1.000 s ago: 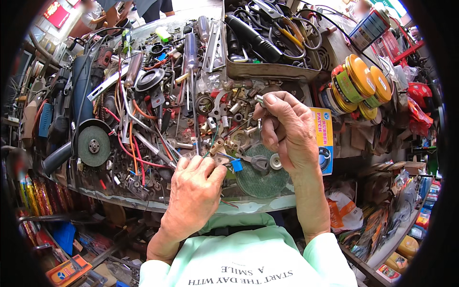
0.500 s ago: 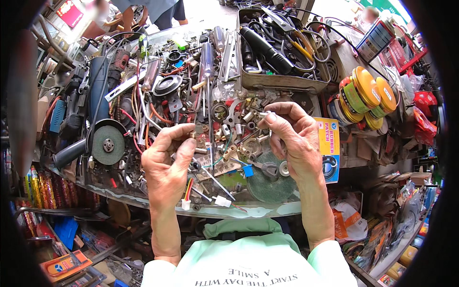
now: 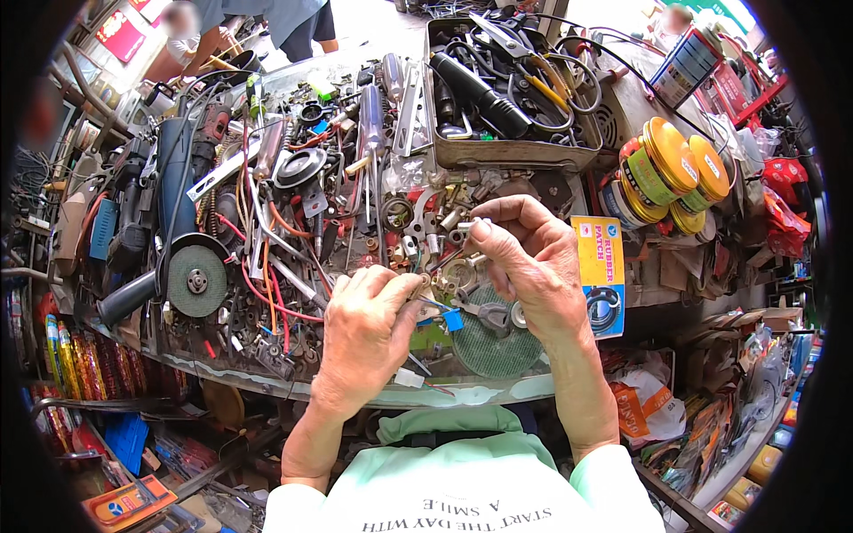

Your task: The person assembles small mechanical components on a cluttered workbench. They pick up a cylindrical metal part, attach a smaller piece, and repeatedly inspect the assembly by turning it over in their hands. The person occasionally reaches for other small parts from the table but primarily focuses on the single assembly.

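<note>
Over the cluttered bench, my right hand point(image 3: 544, 271) holds a small silvery metal piece point(image 3: 474, 224) between thumb and forefinger; its exact kind is too small to tell. My left hand point(image 3: 364, 333) is lower and closer to the middle, knuckles up, fingers pinched together among the loose parts. What its fingertips hold, if anything, is hidden. Beside them lie a blue plastic piece point(image 3: 453, 319) and several small metal sleeves. Below my right hand, a green cutting disc point(image 3: 494, 342) lies flat with a dark metal part point(image 3: 490, 317) on it.
An angle grinder point(image 3: 178, 266) lies at the left. A metal toolbox point(image 3: 520, 155) holding a black flashlight point(image 3: 480, 96) and cables stands at the back. Yellow-lidded cans point(image 3: 668, 157) and a yellow-blue box point(image 3: 598, 275) are at the right. A person point(image 3: 298, 27) stands beyond the bench.
My left hand has moved right and turned knuckles up, its fingertips now down among the parts. The small brass-coloured piece it pinched before is out of sight. My right hand keeps its pinch.
</note>
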